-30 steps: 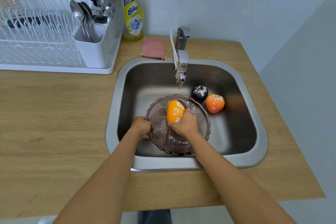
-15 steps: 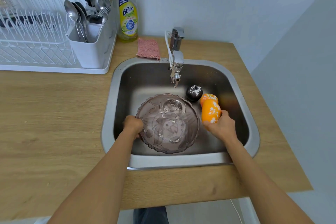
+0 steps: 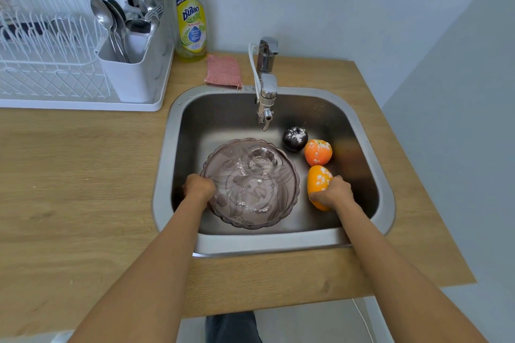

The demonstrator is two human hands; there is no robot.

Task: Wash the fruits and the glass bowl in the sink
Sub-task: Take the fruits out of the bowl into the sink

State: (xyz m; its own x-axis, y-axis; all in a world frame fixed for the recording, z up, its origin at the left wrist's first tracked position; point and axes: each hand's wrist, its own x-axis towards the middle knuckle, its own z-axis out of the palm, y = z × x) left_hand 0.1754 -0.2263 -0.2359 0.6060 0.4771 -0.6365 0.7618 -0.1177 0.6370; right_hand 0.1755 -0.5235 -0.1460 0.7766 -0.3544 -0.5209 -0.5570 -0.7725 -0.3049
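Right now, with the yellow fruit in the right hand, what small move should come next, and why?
Probably let the yellow fruit go on the sink floor beside the orange fruit. The right hand grips it low there, the left hand holds the glass bowl rim, and no water is visibly running.

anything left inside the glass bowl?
No fruit. The glass bowl holds only white specks; the sink shows through it. The left hand covers its near-left rim. The yellow-orange fruit is outside, in the right hand.
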